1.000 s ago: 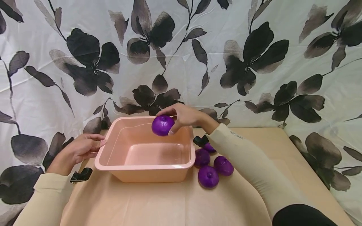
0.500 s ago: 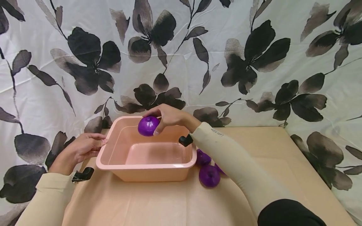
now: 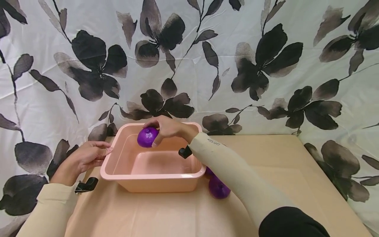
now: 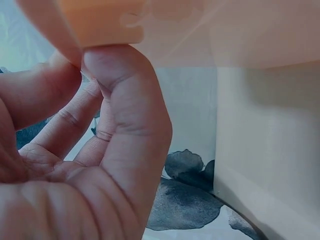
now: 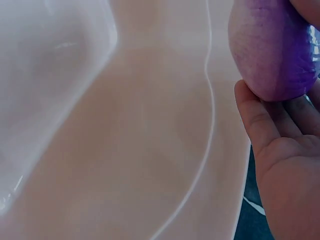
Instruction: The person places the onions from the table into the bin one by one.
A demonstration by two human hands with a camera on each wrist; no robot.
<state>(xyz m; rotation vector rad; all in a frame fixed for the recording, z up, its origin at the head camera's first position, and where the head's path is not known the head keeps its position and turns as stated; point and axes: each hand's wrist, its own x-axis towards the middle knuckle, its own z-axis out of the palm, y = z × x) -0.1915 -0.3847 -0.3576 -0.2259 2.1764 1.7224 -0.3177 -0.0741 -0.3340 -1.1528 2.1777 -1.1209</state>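
Note:
A peach-pink plastic tub [image 3: 154, 182] stands on the table, its inside bare as far as I can see. My left hand [image 3: 86, 158] pinches its left rim; the left wrist view shows the thumb [image 4: 120, 65] against the tub's edge. Over the tub's far left part, my right hand [image 3: 167, 129] grips a glossy, round purple onion [image 3: 147, 137], held clear of the floor. Up close in the right wrist view, fingers [image 5: 260, 125] support the onion [image 5: 272, 50], which has a paler, streaked side. Beside the tub's right wall lies another purple onion [image 3: 218, 187].
Part of a further onion [image 3: 209, 171] shows between the tub and my right sleeve [image 3: 228, 161], which hides what lies behind it. The table [image 3: 266, 154] has a tan cover. A white floral cloth [image 3: 219, 98] hangs behind.
My right hand has carried the onion leftward and slightly lower over the tub. Its forearm now covers most of the onions on the table. The left hand stays at the rim.

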